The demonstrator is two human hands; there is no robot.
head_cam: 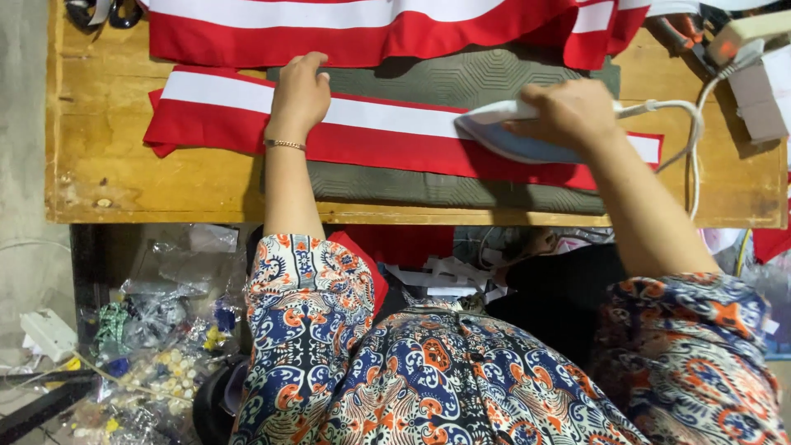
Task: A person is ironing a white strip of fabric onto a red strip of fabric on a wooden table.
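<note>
iron [515, 136] in right hand [568, 111]

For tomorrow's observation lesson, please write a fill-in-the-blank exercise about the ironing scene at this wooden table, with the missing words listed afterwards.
1. The right hand grips a white and blue ____.
2. The left hand presses flat on a fabric strip that is red and ____.
3. A thin ____ circles the left wrist.
4. The strip lies partly on a grey mat on a ____ table.

Missing words: iron; white; bracelet; wooden
</note>
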